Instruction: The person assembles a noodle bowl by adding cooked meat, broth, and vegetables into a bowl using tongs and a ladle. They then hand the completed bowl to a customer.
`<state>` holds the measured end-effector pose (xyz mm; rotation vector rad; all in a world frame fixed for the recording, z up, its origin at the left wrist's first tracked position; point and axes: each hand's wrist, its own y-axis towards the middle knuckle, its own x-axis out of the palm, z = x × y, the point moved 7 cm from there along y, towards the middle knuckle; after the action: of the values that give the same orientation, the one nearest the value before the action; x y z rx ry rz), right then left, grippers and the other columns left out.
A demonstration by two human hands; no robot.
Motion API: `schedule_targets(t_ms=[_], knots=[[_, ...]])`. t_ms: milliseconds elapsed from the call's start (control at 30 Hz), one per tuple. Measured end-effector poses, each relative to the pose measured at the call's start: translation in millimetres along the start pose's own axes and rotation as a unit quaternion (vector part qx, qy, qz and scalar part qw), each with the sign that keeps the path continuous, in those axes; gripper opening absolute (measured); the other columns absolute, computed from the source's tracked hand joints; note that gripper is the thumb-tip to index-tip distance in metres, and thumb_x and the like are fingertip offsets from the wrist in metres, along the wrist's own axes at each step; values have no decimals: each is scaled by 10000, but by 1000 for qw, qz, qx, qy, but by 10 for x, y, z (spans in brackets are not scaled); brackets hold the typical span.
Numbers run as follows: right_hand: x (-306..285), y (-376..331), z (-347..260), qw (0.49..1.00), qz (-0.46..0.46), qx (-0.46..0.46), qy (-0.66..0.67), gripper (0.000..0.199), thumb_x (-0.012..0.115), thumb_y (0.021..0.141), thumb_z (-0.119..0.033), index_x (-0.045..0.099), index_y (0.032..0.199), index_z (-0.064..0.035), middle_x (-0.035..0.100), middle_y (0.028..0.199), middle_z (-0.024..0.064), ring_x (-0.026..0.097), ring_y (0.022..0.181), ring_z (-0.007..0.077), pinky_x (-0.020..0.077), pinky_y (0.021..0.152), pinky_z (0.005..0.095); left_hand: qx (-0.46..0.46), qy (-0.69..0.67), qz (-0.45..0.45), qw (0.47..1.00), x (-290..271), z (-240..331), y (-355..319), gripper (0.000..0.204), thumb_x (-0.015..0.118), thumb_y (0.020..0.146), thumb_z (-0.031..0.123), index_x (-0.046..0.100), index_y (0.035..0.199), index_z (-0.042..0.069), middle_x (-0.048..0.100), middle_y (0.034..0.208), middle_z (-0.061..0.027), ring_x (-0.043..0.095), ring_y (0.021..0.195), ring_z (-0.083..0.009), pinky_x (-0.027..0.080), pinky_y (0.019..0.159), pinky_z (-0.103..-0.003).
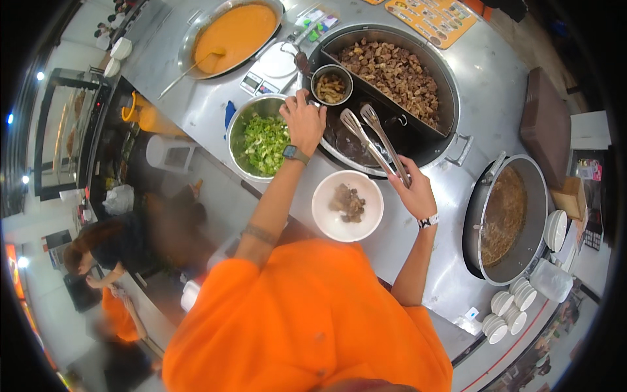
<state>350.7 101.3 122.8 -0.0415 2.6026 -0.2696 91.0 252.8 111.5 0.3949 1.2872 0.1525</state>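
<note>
My right hand [415,194] grips metal tongs [377,145], whose spread tips reach over the dark broth [349,145] in the divided pot [452,104]. My left hand [304,123] is at the pot's near-left rim, with its fingers bent down beside a small round metal cup [332,73] of brown strips. What those fingers close on is hidden. Under my left wrist stands a metal bowl of chopped greens [262,145]. Between my forearms sits a white bowl [324,219] with a few brown pieces [349,202]. Chopped brown meat [398,75] fills the pot's far compartment.
A pan of orange sauce [238,31] stands far left, near a digital scale [274,68]. At the right is a large pot of brown soup [506,219], with stacked white bowls [513,307] close by. Another person [108,242] is at the lower left.
</note>
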Motion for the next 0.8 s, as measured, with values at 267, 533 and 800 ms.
schedule_targets(t_ms=[267,533,800], knots=[[152,257,-105,999,-17,-37,32,556,737,888,-248,559,1346,10,704,863,121,675,706,203,525,678,331,28,-43,8,999,-1,-36,-164,274,741,830,212,717,613,47,640,1049,-32,521,1054,-262,321,958,-490],[41,97,20,998,22,-43,37,545,749,876,-233,568,1338,-7,705,857,103,645,641,194,520,638,328,61,-67,39,995,-167,161,-400,288,750,822,214,663,573,100,647,882,6,553,944,-227,331,897,-468],[-16,-64,133,999,19,10,39,585,753,871,-268,553,1365,-28,726,907,117,698,739,229,540,696,343,40,-84,-42,995,-413,237,-389,166,718,845,163,589,769,91,622,757,-38,576,869,-278,362,843,-459]])
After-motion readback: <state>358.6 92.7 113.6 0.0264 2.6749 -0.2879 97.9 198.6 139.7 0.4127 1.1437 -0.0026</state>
